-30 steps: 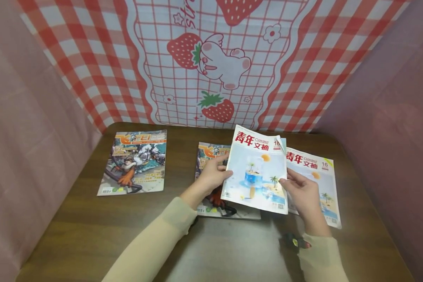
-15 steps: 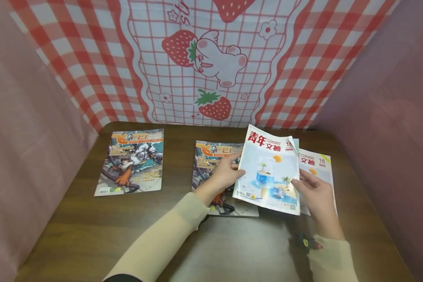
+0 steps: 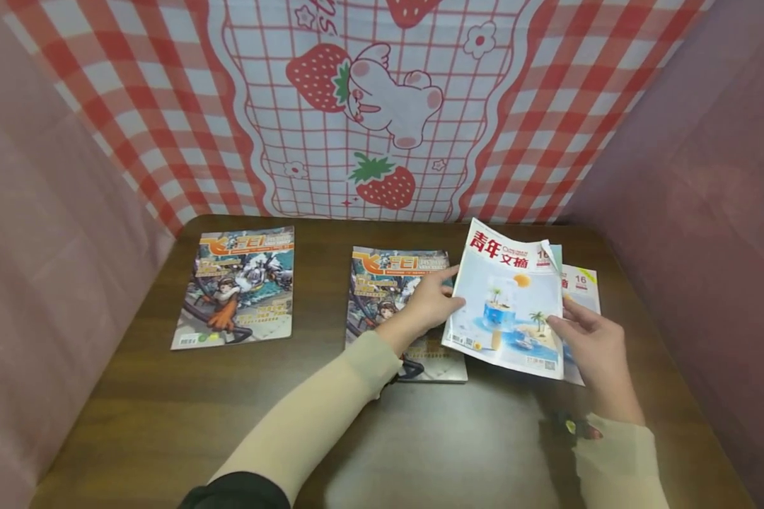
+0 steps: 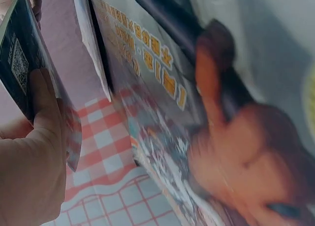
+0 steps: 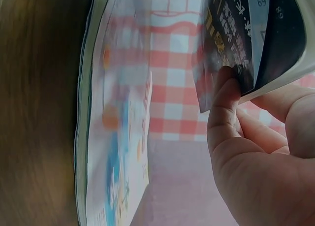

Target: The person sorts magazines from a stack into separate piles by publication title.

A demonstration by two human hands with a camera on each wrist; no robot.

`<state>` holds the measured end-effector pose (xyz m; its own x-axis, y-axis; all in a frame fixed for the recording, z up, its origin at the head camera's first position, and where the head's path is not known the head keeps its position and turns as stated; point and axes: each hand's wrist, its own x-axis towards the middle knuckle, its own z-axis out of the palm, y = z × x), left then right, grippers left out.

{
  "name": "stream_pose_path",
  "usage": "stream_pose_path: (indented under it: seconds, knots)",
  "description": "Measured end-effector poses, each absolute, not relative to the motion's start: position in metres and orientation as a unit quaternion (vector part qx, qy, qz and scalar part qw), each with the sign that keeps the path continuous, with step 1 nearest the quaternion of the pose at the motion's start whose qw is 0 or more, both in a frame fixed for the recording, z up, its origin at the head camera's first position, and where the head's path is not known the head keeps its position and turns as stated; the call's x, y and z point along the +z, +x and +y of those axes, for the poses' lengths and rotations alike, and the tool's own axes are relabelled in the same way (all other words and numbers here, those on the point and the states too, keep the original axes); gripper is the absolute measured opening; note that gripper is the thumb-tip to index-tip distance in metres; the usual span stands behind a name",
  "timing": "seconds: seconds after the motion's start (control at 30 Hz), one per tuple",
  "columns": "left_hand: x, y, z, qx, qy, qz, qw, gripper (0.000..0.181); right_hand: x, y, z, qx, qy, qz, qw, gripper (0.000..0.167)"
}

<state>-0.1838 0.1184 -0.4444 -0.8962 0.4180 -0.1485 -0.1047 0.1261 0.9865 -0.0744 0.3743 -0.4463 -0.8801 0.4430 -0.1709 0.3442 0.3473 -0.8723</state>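
Observation:
A light-covered magazine (image 3: 509, 311) with red Chinese lettering and a beach picture is held up, slightly tilted, over the right part of the table. My left hand (image 3: 429, 304) pinches its left edge, and my right hand (image 3: 595, 346) grips its lower right edge. Its dark underside, with a QR code, shows beside my left hand in the left wrist view. Partly hidden beneath it, a magazine with the same cover (image 3: 582, 286) lies on the table. Below my left forearm is an orange-titled comic magazine (image 3: 372, 290), partly covered by that arm.
Another orange-titled comic magazine (image 3: 235, 297) lies apart at the left of the wooden table (image 3: 134, 410). A red-checked strawberry cloth (image 3: 382, 127) hangs behind the table's back edge. Pinkish curtains (image 3: 51, 254) stand on both sides.
Both hands have carried the light magazine to the right, away from the middle comic magazine and further over the matching one. The head view has shifted slightly.

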Motion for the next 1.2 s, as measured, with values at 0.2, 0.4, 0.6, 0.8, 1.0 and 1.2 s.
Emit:
stream_pose_path:
  seconds: [0.2,0.4,0.6,0.8,1.0,1.2]
  knots:
    - [-0.447,-0.186,0.135,0.639,0.107,0.734,0.203,0.069,-0.450,-0.069,0.387,0.499,-0.245,-0.830,0.042,0.072]
    - [-0.446,-0.186,0.148,0.619,0.099,0.748,0.217,0.069,-0.453,-0.067,0.397,0.482,-0.246,-0.840,0.044,0.073]
    - [-0.443,-0.184,0.161,0.610,0.098,0.754,0.223,0.071,-0.451,-0.063,0.407,0.483,-0.265,-0.834,0.027,0.078]
    - [-0.445,-0.182,0.174,0.612,0.080,0.753,0.230,0.071,-0.449,-0.061,0.414,0.495,-0.283,-0.822,0.015,0.081]
    - [-0.445,-0.182,0.184,0.595,0.082,0.764,0.234,0.077,-0.455,-0.062,0.422,0.530,-0.304,-0.791,0.011,0.081]
    - [-0.446,-0.183,0.195,0.564,0.103,0.784,0.239,0.081,-0.460,-0.061,0.434,0.544,-0.324,-0.774,0.009,0.081]
